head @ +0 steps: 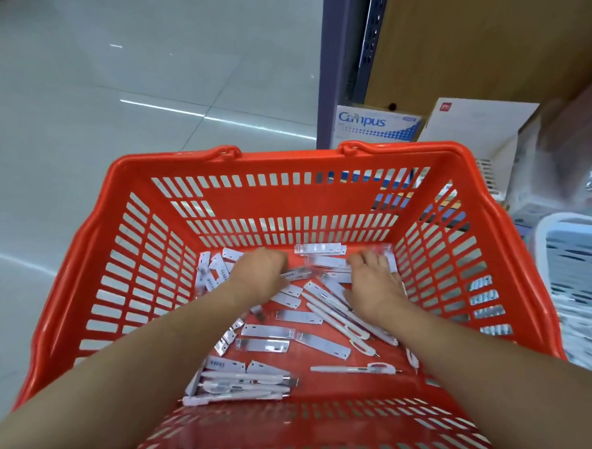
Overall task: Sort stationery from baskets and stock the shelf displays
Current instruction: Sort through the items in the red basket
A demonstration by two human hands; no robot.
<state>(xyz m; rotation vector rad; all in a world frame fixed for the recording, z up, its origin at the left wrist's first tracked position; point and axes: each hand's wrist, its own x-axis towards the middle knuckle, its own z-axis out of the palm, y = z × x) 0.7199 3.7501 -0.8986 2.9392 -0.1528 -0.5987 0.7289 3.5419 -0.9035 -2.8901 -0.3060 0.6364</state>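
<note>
- The orange-red slotted plastic basket [289, 200] held only a thin, scattered layer on its floor. Sorting looked well begun but far from finished.
- The wood-panelled shelf unit with a grey-blue upright [344, 55] stood beyond the basket's far right corner. None of these items appeared on it, so stocking seemed wholly left to do.
- A white slotted plastic basket [578, 246] sat just past the right wall, its contents unclear.
- The left hand [261, 270] lay back-up near the far edge, fingers curled down among the packets. Whether it gripped one could not be told.
- The right hand [374, 280] reached toward the far right corner, fingers stretched loosely over packets, gripping nothing visible.
- The slim white plastic pens [241, 384] lay partly gathered at the near edge, with more loose beside the right wrist.
- The flat clear-and-white plastic packets [265, 331] stayed strewn across the middle and far left corner, unsorted.
</note>
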